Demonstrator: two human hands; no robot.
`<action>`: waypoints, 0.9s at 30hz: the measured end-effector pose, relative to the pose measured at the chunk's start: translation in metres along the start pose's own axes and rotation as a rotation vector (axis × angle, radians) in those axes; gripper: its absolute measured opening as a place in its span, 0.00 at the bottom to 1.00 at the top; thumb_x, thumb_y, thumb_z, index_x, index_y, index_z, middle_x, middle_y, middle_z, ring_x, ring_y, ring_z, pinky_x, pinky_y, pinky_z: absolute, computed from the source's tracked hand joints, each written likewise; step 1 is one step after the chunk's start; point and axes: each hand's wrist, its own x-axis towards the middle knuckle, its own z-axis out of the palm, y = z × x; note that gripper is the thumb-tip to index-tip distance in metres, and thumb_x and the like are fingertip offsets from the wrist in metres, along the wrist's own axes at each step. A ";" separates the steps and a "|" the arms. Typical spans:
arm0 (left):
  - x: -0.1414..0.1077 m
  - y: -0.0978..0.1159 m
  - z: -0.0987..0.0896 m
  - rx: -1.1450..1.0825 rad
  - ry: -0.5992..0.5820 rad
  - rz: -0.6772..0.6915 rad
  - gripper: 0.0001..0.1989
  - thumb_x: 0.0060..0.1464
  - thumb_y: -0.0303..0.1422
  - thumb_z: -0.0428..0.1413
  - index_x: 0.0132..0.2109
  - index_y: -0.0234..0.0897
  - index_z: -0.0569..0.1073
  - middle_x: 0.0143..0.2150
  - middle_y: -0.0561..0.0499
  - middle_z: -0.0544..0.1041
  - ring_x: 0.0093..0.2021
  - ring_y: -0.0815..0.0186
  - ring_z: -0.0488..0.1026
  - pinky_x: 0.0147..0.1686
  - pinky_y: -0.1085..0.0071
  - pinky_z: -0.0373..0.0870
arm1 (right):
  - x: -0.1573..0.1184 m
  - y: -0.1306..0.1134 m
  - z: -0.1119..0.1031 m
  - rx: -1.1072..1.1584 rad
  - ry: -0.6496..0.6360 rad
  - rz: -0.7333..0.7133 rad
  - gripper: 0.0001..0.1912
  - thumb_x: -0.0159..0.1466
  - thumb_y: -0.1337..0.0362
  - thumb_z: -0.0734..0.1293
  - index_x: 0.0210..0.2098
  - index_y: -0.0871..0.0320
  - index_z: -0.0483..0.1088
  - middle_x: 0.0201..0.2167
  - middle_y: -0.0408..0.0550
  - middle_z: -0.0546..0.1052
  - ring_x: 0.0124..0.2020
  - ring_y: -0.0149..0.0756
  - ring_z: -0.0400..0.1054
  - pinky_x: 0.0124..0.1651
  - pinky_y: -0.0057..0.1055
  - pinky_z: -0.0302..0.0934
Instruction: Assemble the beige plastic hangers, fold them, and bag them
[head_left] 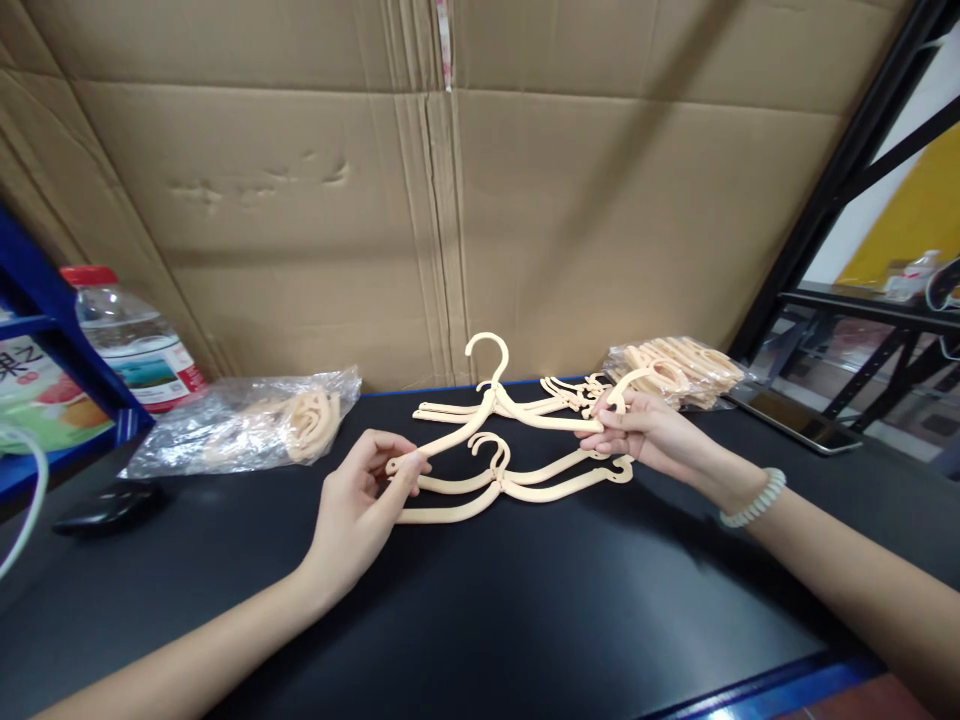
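Note:
A cream plastic clothes hanger (526, 414), hook upward, spans between my two hands above the dark table. My left hand (367, 497) pinches the tip of its left arm between thumb and fingers. At the other end, my right hand (637, 428) grips the tip of the right arm. A curved cream piece (637, 376) rises from the right fingers; whether it joins the hanger I cannot tell. Just below, more cream hangers (551, 492) lie overlapped on the table, partly hidden by my left hand. Straight cream bars (439, 411) show behind the held hanger.
Small cream pieces (571, 390) lie by a clear bag of hanger parts (694, 365) at the back right. A phone (795, 418) is farther right. On the left are another clear bag (277, 425), a water bottle (135, 335) and a black mouse (109, 507). Cardboard (300, 200) stands behind.

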 end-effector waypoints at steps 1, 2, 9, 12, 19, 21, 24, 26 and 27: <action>0.001 -0.001 -0.002 0.090 0.012 0.066 0.08 0.56 0.38 0.56 0.37 0.40 0.68 0.30 0.52 0.77 0.27 0.66 0.73 0.27 0.73 0.67 | 0.000 0.000 -0.001 0.001 -0.003 -0.001 0.11 0.56 0.65 0.74 0.30 0.60 0.67 0.32 0.53 0.81 0.31 0.38 0.78 0.33 0.24 0.73; 0.002 -0.002 -0.004 0.186 0.017 0.146 0.07 0.56 0.38 0.56 0.37 0.40 0.69 0.30 0.52 0.77 0.27 0.65 0.74 0.28 0.73 0.67 | 0.000 0.000 -0.002 0.002 -0.001 -0.002 0.11 0.56 0.65 0.74 0.31 0.60 0.67 0.32 0.54 0.81 0.31 0.37 0.78 0.32 0.23 0.73; 0.021 -0.006 -0.026 0.636 -0.267 0.527 0.12 0.62 0.37 0.48 0.48 0.39 0.72 0.34 0.48 0.79 0.31 0.63 0.76 0.33 0.71 0.66 | 0.001 -0.001 -0.012 -0.028 -0.032 -0.008 0.10 0.56 0.62 0.73 0.35 0.58 0.71 0.34 0.49 0.79 0.35 0.37 0.77 0.34 0.28 0.71; 0.025 0.001 -0.033 0.810 -0.319 0.552 0.14 0.64 0.38 0.44 0.42 0.37 0.72 0.26 0.50 0.75 0.25 0.63 0.71 0.27 0.71 0.61 | 0.003 -0.006 -0.021 -0.005 -0.032 -0.050 0.09 0.59 0.60 0.71 0.35 0.59 0.74 0.36 0.48 0.77 0.34 0.33 0.74 0.35 0.28 0.70; 0.024 0.022 -0.043 1.033 -0.357 0.586 0.16 0.64 0.39 0.42 0.33 0.38 0.69 0.22 0.52 0.69 0.21 0.65 0.66 0.22 0.71 0.52 | 0.005 -0.025 -0.050 -0.019 0.084 -0.103 0.06 0.54 0.61 0.73 0.31 0.56 0.76 0.25 0.44 0.74 0.25 0.28 0.67 0.26 0.24 0.65; 0.024 0.026 -0.043 1.037 -0.395 0.596 0.17 0.64 0.40 0.42 0.31 0.39 0.69 0.23 0.52 0.69 0.22 0.65 0.66 0.23 0.70 0.53 | 0.003 -0.029 -0.058 -0.150 0.065 -0.117 0.07 0.52 0.62 0.74 0.30 0.56 0.77 0.24 0.43 0.75 0.25 0.28 0.68 0.28 0.25 0.66; 0.022 0.031 -0.040 0.986 -0.467 0.666 0.16 0.63 0.37 0.45 0.30 0.39 0.69 0.26 0.50 0.71 0.26 0.63 0.67 0.27 0.69 0.56 | -0.002 -0.034 -0.067 -0.440 -0.073 -0.059 0.10 0.51 0.61 0.75 0.31 0.58 0.77 0.24 0.44 0.76 0.24 0.29 0.68 0.29 0.28 0.66; 0.019 0.032 -0.036 0.941 -0.526 0.744 0.13 0.62 0.34 0.48 0.30 0.39 0.70 0.29 0.50 0.72 0.30 0.61 0.68 0.31 0.68 0.58 | -0.005 -0.038 -0.070 -0.643 -0.205 -0.006 0.10 0.51 0.59 0.75 0.29 0.59 0.76 0.24 0.44 0.77 0.24 0.29 0.68 0.28 0.27 0.64; 0.017 0.032 -0.035 0.929 -0.562 0.774 0.12 0.62 0.32 0.48 0.30 0.39 0.70 0.29 0.50 0.72 0.31 0.61 0.68 0.32 0.67 0.58 | -0.006 -0.040 -0.071 -0.736 -0.268 0.026 0.11 0.51 0.59 0.75 0.28 0.59 0.75 0.23 0.44 0.77 0.24 0.29 0.69 0.28 0.27 0.63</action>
